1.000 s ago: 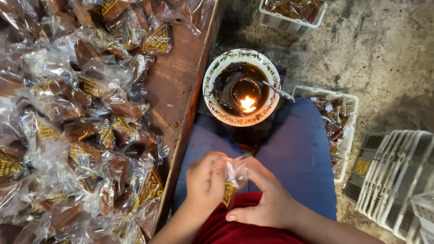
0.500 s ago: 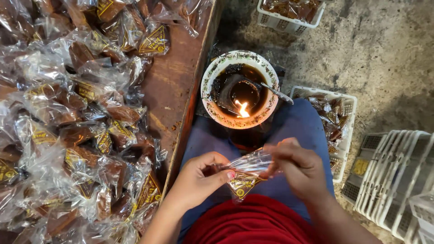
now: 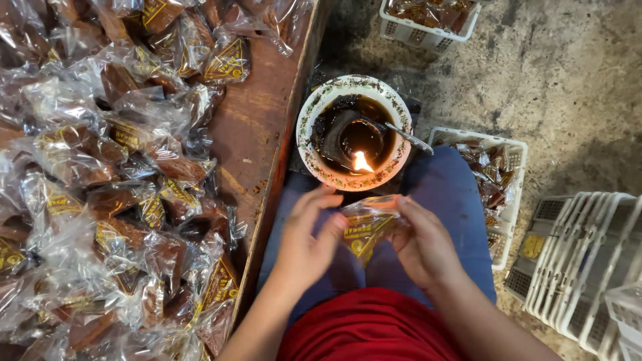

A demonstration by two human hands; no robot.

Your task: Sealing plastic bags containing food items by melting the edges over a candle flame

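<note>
Lap: A seated person in a red top and blue trousers [image 3: 448, 200] is working over the knees, keeping the job close to the body and just short of the flame.

Left hand: The left hand [image 3: 306, 237] is resting its fingertips against the left end of a clear plastic packet [image 3: 368, 224], palm half open, steadying rather than clamping it.

Right hand: The right hand [image 3: 421, 244] is pinching the packet's right end, fingers curled around it, so the wrapper is being stretched flat between the two hands.

Packet: The packet, with a yellow printed label and a dark brown sweet inside, is hovering above the lap, just near of the bowl, its far edge close to the fire, seemingly for heat sealing.

Bowl: A patterned bowl [image 3: 309, 137] is sitting between the knees, holding dark liquid and a small burning flame [image 3: 361, 162]; a metal spoon [image 3: 408, 137] is leaning out over its right rim.

Tabletop: To the left, a wooden tabletop [image 3: 257, 134] is carrying a heap of wrapped sweets [image 3: 114, 180] within easy reach.

Right side: A white slatted basket [image 3: 511, 194] of packets is standing just beside the right knee, with stacked white baskets [image 3: 588, 267] further right.

Far floor: Another white basket with packets [image 3: 428, 20] is waiting on the concrete floor [image 3: 555, 73].
</note>
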